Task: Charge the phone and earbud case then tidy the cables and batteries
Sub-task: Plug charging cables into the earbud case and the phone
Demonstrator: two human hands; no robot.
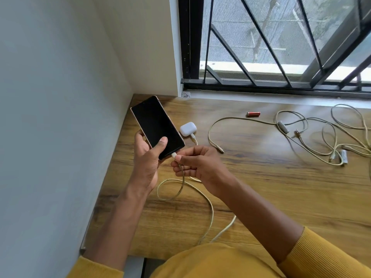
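My left hand [147, 157] holds a black-screened phone [156, 125] tilted above the wooden table [261, 187], thumb on its lower screen. My right hand [197, 164] pinches the white plug of a cream charging cable [181, 187] right at the phone's bottom edge. The cable loops down across the table toward me. A white earbud case [187, 128] lies just behind the phone with a cable plugged into it. A red battery [253, 114] lies near the window sill. A white battery [344, 156] sits among tangled cream cables [301, 133] at the right.
A grey wall runs along the table's left edge and meets a white wall at the far corner. A black barred window [281, 47] stands behind the table, its sill along the back edge. My yellow sleeves are at the bottom.
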